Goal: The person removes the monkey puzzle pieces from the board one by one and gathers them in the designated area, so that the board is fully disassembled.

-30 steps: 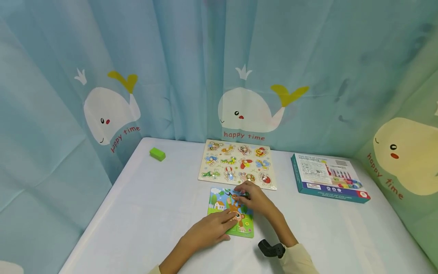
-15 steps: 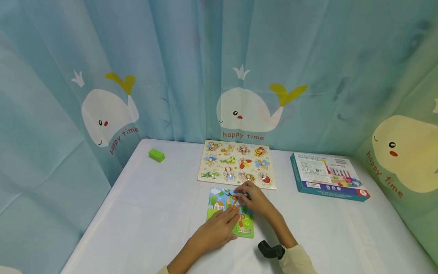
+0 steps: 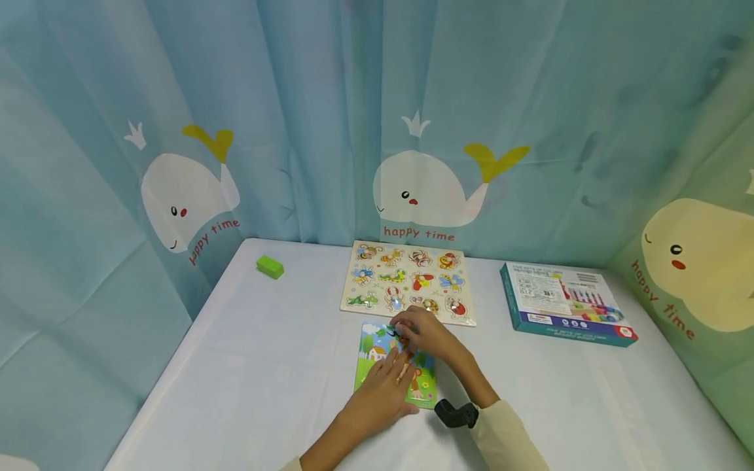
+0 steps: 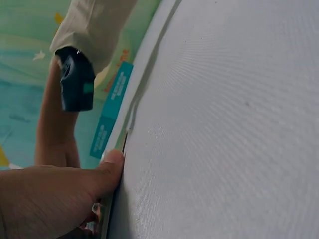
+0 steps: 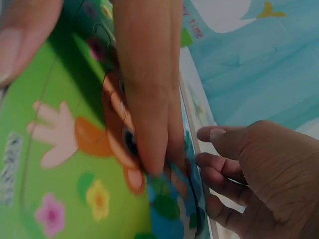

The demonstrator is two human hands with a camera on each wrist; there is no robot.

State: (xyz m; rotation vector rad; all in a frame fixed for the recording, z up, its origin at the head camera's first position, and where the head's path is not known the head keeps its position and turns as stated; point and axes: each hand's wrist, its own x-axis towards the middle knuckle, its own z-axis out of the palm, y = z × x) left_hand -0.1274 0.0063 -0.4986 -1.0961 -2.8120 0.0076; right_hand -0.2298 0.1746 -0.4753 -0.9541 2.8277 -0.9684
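A square jigsaw puzzle (image 3: 366, 369) with a monkey picture lies on the white table. My left hand (image 3: 379, 399) rests over its middle, fingers nearly straight on the monkey; in the right wrist view those fingers (image 5: 147, 89) cover part of its face. The left thumb (image 4: 112, 169) lies along the puzzle's near edge in the left wrist view. At the far right part of the puzzle, my right hand (image 3: 427, 333) has thumb and fingers curled together, pinching at a puzzle piece by the dark branch. Its fingertips (image 5: 214, 164) hide most of that piece.
A wooden insect peg puzzle (image 3: 406, 281) lies just beyond the jigsaw. To the right is a teal toy box (image 3: 568, 304); a green block (image 3: 270, 266) sits far left. Whale-print curtains (image 3: 306, 131) enclose the table's back and sides. A black device (image 3: 456, 413) is on the right wrist.
My left hand has slid up and right over the monkey, its fingers now spread closer to the right hand. The right hand has shifted slightly left and toward the puzzle's far edge.
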